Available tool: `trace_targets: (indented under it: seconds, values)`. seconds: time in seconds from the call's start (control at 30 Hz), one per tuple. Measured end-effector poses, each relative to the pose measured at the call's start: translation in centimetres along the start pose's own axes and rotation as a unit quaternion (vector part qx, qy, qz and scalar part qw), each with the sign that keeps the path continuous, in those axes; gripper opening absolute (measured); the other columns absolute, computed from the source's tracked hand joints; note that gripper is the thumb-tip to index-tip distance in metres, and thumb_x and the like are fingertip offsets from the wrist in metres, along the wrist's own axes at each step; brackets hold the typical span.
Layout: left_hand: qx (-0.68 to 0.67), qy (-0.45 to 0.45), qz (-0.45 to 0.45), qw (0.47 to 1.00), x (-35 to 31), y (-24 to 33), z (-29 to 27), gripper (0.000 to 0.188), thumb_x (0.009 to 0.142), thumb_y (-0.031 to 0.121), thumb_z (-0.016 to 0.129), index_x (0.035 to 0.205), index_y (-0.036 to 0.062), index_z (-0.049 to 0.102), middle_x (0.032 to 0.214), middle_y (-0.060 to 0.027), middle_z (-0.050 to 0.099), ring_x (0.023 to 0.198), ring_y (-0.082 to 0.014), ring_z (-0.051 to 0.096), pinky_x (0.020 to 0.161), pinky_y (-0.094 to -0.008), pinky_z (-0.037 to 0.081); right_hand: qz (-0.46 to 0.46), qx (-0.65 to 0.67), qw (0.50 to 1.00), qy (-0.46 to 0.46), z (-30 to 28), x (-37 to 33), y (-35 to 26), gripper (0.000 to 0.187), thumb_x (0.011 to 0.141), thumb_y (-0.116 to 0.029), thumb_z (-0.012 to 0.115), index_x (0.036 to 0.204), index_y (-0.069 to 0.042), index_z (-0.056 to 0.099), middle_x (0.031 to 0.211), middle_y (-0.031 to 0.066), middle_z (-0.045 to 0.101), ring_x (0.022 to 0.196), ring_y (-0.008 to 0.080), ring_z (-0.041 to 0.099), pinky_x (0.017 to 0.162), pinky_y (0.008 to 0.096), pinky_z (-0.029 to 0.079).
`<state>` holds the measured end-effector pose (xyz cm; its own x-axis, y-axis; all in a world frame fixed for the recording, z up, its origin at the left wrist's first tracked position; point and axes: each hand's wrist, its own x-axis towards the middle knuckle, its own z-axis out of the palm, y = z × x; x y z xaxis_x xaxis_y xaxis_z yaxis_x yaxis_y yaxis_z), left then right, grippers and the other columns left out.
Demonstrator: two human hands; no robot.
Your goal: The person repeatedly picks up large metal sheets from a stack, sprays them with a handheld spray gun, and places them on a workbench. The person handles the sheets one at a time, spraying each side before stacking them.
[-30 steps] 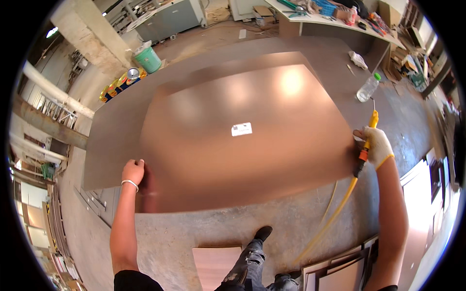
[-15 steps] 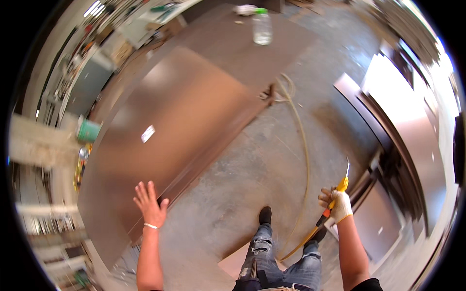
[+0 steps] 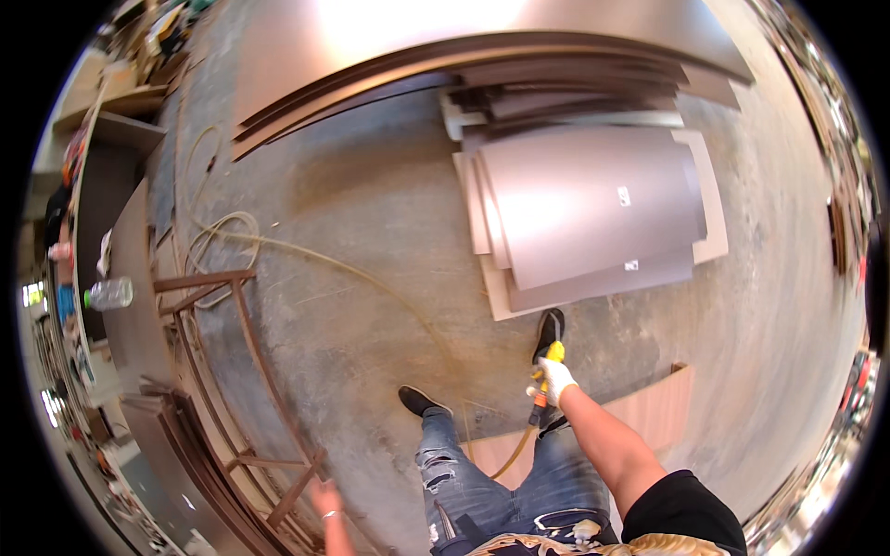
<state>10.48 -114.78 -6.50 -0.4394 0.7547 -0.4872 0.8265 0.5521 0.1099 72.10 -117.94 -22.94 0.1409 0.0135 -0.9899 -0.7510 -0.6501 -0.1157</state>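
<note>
My right hand (image 3: pixel 556 378), in a white work glove, is closed around a yellow air blow gun (image 3: pixel 554 351), held low in front of my right leg. From its lower end a yellowish air hose (image 3: pixel 366 271) runs down, and more of it lies across the floor, coiled at the left. My bare left hand (image 3: pixel 325 498), with a pale band at the wrist, is low on the left, next to the end of a brown frame stand (image 3: pixel 266 361). Blur hides its fingers, and I cannot tell whether it touches the frame.
Ahead, sheet panels (image 3: pixel 593 204) with small labels lie stacked on the floor. Long brown panels (image 3: pixel 556 44) stretch behind them. More brown panels (image 3: pixel 153 435) and a clear bottle (image 3: pixel 111 294) are at the left. A pinkish board (image 3: pixel 649 408) lies by my feet.
My view has swung to the right: the panels from the right are now ahead, and the large brown panel is off to the left. My left hand, spread before, is lower; the right keeps the blow gun.
</note>
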Motion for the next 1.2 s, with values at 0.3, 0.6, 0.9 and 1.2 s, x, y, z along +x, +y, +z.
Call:
trace_targets:
  seconds: [0.3, 0.6, 0.9, 1.2]
  values:
    - [-0.134, -0.331, 0.221, 0.908, -8.2, 44.9, 25.3, 0.043, 0.095, 0.021, 0.061, 0.130, -0.0029, 0.056, 0.123, -0.0202, 0.065, 0.112, -0.0262, 0.064, 0.097, -0.0341, 0.049, -0.064, -0.168, 0.983, -0.034, -3.7, 6.1, -25.3, 0.032, 0.093, -0.029, 0.055, 0.094, 0.003, 0.058, 0.067, 0.0177, 0.063, 0.044, 0.0277, 0.058, 0.041, 0.0407, 0.048]
    - [-0.197, -0.344, -0.039, 0.917, 5.7, 53.7, 42.3, 0.042, 0.091, 0.032, 0.066, 0.122, 0.0030, 0.060, 0.109, -0.0099, 0.067, 0.096, -0.0193, 0.063, 0.083, -0.0318, 0.049, -0.171, -0.382, 0.895, 0.156, -17.8, 10.9, -46.3, 0.023, 0.081, -0.012, 0.049, 0.076, 0.003, 0.065, 0.064, 0.0185, 0.064, 0.054, 0.0304, 0.066, 0.051, 0.0426, 0.051]
    - [-0.264, -0.297, -0.044, 0.916, 3.7, 57.9, 47.7, 0.058, 0.089, 0.049, 0.069, 0.120, 0.0021, 0.058, 0.105, -0.0060, 0.061, 0.084, -0.0187, 0.054, 0.071, -0.0347, 0.045, -0.166, -0.511, 0.792, 0.289, -24.4, 9.1, -36.6, 0.037, 0.084, -0.036, 0.056, 0.087, -0.005, 0.074, 0.090, 0.0259, 0.068, 0.090, 0.0405, 0.068, 0.079, 0.0482, 0.053]
    - [-0.306, -0.333, -0.168, 0.876, -2.9, 48.7, 43.8, 0.057, 0.095, 0.036, 0.065, 0.142, 0.0101, 0.044, 0.139, -0.0085, 0.052, 0.122, -0.0227, 0.052, 0.094, -0.0399, 0.045, -0.138, -0.638, 0.758, -0.001, -9.8, 4.8, -22.0, 0.028, 0.081, -0.028, 0.058, 0.089, -0.008, 0.075, 0.093, 0.0202, 0.071, 0.089, 0.0376, 0.069, 0.080, 0.0456, 0.055]
